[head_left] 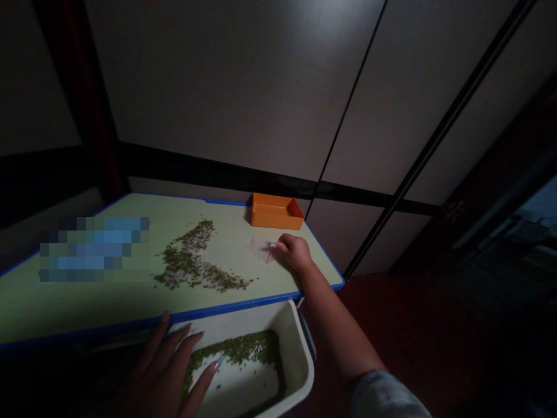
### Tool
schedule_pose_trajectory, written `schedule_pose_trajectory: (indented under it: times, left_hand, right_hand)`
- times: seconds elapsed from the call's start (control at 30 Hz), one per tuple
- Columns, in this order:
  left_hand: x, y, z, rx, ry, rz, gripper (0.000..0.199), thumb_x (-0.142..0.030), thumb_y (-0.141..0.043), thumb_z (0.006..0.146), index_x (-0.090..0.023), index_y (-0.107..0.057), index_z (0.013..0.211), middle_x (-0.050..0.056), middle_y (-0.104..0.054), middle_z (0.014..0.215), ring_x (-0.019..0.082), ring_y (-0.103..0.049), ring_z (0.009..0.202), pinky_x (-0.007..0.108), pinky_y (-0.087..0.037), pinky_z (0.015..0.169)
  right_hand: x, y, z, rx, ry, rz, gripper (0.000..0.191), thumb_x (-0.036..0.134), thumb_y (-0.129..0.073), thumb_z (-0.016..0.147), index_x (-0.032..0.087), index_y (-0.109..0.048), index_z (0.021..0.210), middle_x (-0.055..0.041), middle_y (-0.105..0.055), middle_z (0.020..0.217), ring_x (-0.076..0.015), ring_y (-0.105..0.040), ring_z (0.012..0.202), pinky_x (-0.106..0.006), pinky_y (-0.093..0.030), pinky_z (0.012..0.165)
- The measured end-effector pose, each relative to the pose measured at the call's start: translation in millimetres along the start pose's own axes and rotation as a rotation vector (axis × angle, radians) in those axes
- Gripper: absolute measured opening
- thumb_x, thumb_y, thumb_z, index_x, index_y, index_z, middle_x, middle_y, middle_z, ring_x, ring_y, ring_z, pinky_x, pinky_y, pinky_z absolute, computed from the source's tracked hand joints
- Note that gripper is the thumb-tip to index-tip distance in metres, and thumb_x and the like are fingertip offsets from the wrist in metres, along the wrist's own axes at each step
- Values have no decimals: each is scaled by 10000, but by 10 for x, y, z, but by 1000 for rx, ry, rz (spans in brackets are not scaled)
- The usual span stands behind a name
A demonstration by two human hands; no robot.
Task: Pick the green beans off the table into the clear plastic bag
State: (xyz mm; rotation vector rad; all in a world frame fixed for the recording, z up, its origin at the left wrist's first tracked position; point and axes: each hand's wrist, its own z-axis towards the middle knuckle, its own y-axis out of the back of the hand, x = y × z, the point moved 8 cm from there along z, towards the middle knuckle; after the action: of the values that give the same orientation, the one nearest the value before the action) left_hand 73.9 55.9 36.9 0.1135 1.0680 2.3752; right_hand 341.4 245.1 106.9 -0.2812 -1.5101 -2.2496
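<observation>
My right hand (292,251) is closed in a pinch on a small, thin, clear piece with reddish marks (266,251), just above or on the pale tabletop (235,235). Small green grains (187,261) lie scattered in a V-shaped patch left of it. My left hand (174,366), fingers spread and holding nothing, is over the left part of a white bin (300,360) below the table's front edge. More green grains (255,347) lie along the inside of the bin.
An orange open box (276,217) stands at the table's back right edge. Something blue and pixelated (96,244) is at the left of the table. Large grey panels (243,87) rise behind. A dark red floor (383,325) shows on the right.
</observation>
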Motion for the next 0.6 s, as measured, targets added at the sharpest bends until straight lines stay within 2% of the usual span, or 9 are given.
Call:
schedule_pose_trajectory:
  times: [0.4, 0.6]
  left_hand:
    - [-8, 21, 29, -9, -4, -5, 438, -582, -507, 834, -245, -593, 1100, 65, -692, 1147, 327, -384, 1400, 464, -473, 983]
    - [-1, -10, 9, 4, -17, 3, 453, -586, -521, 826, -245, -585, 1117, 68, -685, 1169, 316, -341, 1429, 454, -476, 989]
  right_hand:
    - [35, -20, -1, -12, 10, 77, 242, 400, -610, 904, 184, -684, 826, -19, -725, 715, -134, -616, 644, -216, -361, 599]
    - [35, -42, -2, -12, 19, 99, 228, 391, -611, 905, 189, -677, 822, -14, -727, 715, -132, -621, 644, -213, -367, 596]
